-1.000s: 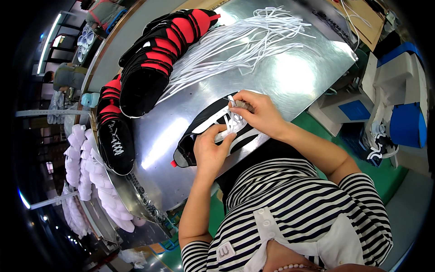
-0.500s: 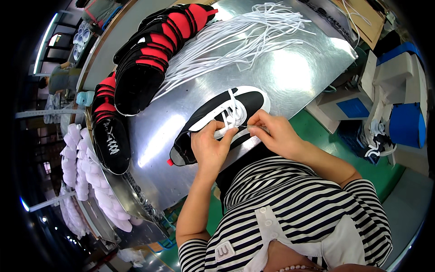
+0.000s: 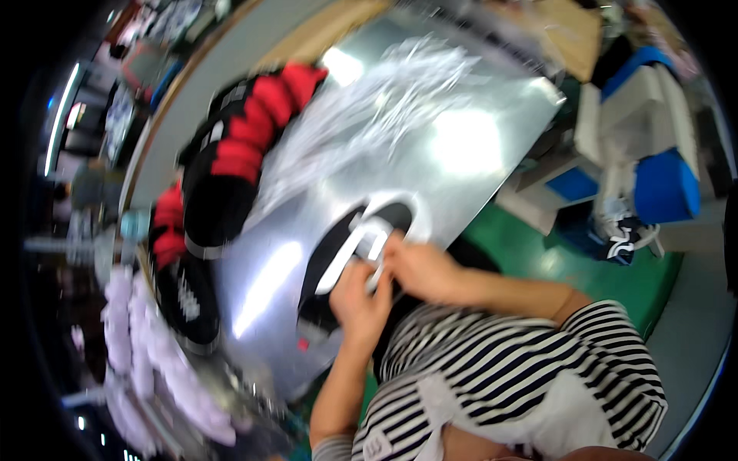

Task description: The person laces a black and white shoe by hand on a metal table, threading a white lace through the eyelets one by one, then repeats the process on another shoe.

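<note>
A black and white shoe upper [image 3: 326, 247] lies on the metal table in front of me, its small red heel tab [image 3: 303, 345] toward the lower left. White shoelace [image 3: 374, 229] crosses its middle. My left hand [image 3: 359, 298] is closed at the near side of the upper, thumb and fingers pinched by the lacing. Right beside it, my right hand [image 3: 421, 269] is closed with its fingertips at the lace, nearly meeting the left fingers. Motion blur hides the exact grip and the lace end.
A bundle of loose white laces [image 3: 377, 96] spreads across the far part of the metal table [image 3: 265, 280]. Nested black and red uppers [image 3: 244, 142] stand at the far left, and another row of black uppers [image 3: 187, 303] sits at the left edge. Beige and blue equipment [image 3: 667, 188] is at the right.
The whole view has shifted and blurred. My right hand has moved in against the left, closing the gap across which a lace was stretched. The upper still lies under both hands.
</note>
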`<state>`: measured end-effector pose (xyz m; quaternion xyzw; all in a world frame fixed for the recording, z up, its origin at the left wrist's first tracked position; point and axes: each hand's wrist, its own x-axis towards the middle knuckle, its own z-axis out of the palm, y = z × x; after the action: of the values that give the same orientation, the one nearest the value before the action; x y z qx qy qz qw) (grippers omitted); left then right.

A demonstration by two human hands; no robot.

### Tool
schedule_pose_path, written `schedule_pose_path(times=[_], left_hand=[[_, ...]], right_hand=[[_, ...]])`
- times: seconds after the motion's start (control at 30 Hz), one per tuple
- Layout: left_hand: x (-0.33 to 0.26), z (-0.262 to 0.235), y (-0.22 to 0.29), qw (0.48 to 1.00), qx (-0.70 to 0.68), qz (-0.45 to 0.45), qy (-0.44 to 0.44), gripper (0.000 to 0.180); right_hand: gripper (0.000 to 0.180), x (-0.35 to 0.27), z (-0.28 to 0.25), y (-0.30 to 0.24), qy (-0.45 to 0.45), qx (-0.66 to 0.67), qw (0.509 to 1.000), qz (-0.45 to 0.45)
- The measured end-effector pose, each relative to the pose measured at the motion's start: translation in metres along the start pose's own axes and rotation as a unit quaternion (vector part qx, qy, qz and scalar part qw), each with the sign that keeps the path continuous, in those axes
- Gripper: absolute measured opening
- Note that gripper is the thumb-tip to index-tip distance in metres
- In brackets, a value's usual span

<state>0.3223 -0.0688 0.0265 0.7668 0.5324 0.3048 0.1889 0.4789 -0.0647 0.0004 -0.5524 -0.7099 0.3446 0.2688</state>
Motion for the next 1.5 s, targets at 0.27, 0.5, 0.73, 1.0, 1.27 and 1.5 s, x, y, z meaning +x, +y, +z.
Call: schedule_pose_path(times=[0.27, 0.5, 0.73, 1.0, 1.27, 1.5], left_hand=[[-0.006, -0.034, 0.004, 0.996, 0.083, -0.017, 0.021, 0.015], [0.001, -0.036, 0.017, 0.987, 0.134, 0.083, -0.025, 0.012], [-0.011, -0.036, 0.021, 0.973, 0.176, 0.134, 0.064, 0.009], [-0.012, -0.03, 0.001, 0.978, 0.137, 0.149, 0.045, 0.017], [-0.003, -0.025, 0.006, 0.985, 0.1, 0.136, 0.016, 0.017], [-0.011, -0.034, 0.003, 0.989, 0.094, 0.116, 0.005, 0.017]], right_hand=[[0.027, 0.004, -0.055, 0.031, -0.08, 0.048, 0.987, -0.134], [0.021, 0.032, -0.064, -0.037, -0.065, 0.048, 0.974, -0.21], [0.028, 0.036, -0.04, -0.037, -0.103, -0.163, 0.961, -0.197], [0.027, 0.05, -0.026, -0.014, -0.135, -0.019, 0.985, -0.103], [0.015, 0.07, -0.054, -0.011, -0.008, 0.324, 0.94, -0.105], [0.013, 0.118, -0.175, -0.034, 0.246, 0.374, 0.877, -0.175]])
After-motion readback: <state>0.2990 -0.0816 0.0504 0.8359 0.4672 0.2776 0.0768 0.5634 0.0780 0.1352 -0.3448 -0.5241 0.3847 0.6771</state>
